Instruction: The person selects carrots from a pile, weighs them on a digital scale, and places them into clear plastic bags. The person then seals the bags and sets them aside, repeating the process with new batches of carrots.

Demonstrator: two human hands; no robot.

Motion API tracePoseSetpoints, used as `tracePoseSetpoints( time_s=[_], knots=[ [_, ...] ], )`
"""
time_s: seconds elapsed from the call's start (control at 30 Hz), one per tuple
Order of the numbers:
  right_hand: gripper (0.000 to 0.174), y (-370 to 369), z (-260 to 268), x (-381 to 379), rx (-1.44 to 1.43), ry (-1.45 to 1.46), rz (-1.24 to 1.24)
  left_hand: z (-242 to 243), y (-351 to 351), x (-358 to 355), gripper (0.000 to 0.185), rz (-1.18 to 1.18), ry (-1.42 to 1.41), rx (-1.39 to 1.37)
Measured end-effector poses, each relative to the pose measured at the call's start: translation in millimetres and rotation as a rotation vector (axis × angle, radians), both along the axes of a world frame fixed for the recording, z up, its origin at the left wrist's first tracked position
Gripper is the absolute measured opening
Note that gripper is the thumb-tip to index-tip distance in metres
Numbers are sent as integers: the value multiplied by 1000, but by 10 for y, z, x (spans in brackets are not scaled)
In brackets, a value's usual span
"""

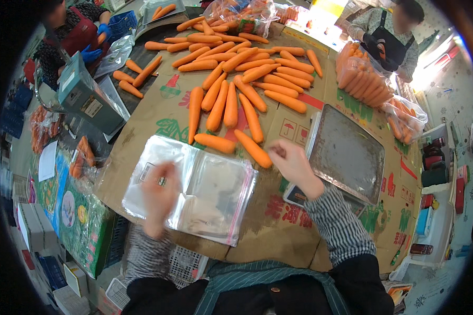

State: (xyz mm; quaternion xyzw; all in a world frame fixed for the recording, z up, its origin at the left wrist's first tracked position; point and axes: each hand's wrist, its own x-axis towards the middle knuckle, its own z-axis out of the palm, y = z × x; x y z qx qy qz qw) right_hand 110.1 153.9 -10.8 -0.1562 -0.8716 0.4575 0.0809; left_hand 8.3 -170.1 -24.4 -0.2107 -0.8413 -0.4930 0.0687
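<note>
A stack of clear plastic bags [220, 193] lies flat on the printed cardboard before me. Over its left half is my left hand [162, 193], blurred, so its grip is unclear. My right hand [289, 161], fingers curled, is beside the thick end of a carrot [254, 149]; whether it touches the carrot I cannot tell. Another carrot [215, 143] lies along the stack's far edge. Beyond them spreads a loose heap of many carrots [236, 59]. Right of my right hand stands a weighing scale with a worn metal pan [349, 149], bare of goods.
Bagged carrots [360, 76] sit along the right edge, more [240, 17] at the back. Left stands a grey-green boxy device [88, 94] near loose carrots [136, 76]. Co-workers stand far left, in blue gloves [90, 53], and far right, in dark gloves [378, 49]. A white tray [439, 236] borders the right.
</note>
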Motion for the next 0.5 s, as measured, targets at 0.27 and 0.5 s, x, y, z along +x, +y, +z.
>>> tracePoseSetpoints(
  time_s=[0.27,0.5],
  knots=[
    [46,103,-479,-1222,468,-511,-69,-255,1217,1598,17,-805,-676,187],
    [39,575,86,-848,-390,-339,-3,-204,1018,745,15,-500,-651,57]
  ],
)
